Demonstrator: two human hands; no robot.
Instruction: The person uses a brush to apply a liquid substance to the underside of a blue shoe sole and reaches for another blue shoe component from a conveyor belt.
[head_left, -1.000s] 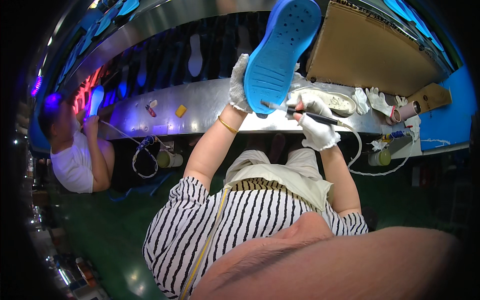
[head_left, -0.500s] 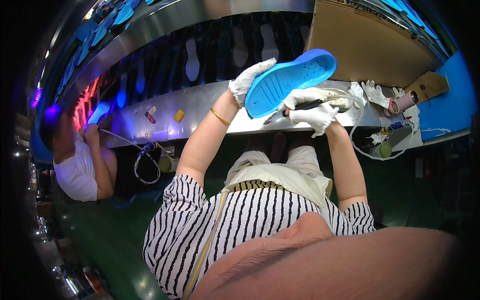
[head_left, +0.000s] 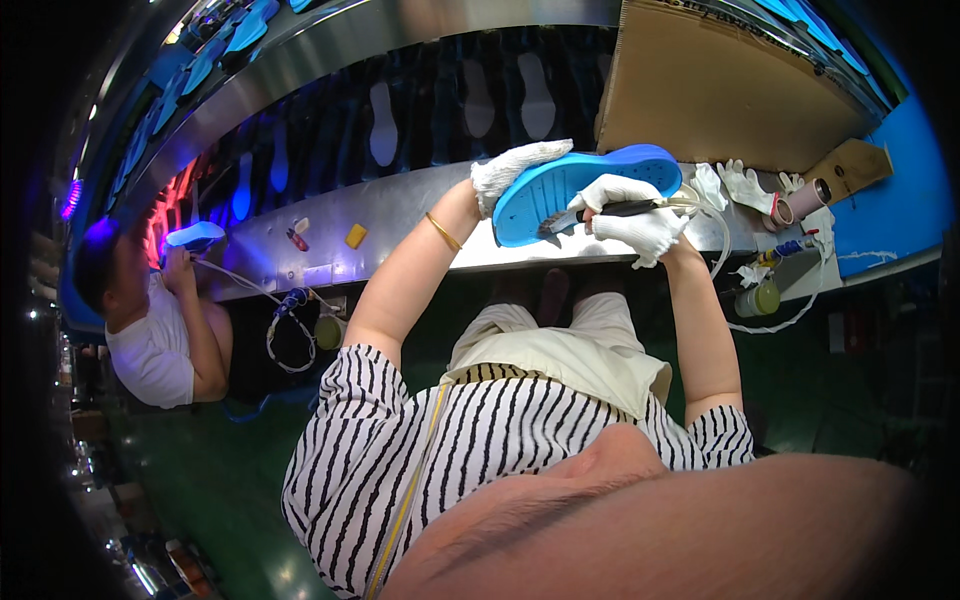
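Note:
My left hand (head_left: 515,176), in a white knit glove, grips the rim of a blue shoe sole (head_left: 532,203) on its far left side. The sole lies tilted above the bench, its ridged inner face turned up toward me. In my gloved right hand (head_left: 632,218) is a brush (head_left: 557,224) with a black handle, closed in my fingers. The brush's bristles reach the inside of the sole near its left end. A pale tube (head_left: 724,240) runs from behind my right hand. My right hand hides part of the sole.
Past the metal bench (head_left: 385,205) runs a dark line carrying sole shapes (head_left: 383,125). A cardboard box (head_left: 720,100) stands at the back right. Spare gloves (head_left: 743,187) and a pink cup (head_left: 812,195) lie near it. A co-worker (head_left: 150,340) sits at left.
The sole has come lower and lies flatter. My right hand has brought the brush from the near edge into the sole. The co-worker's blue piece has tipped flatter.

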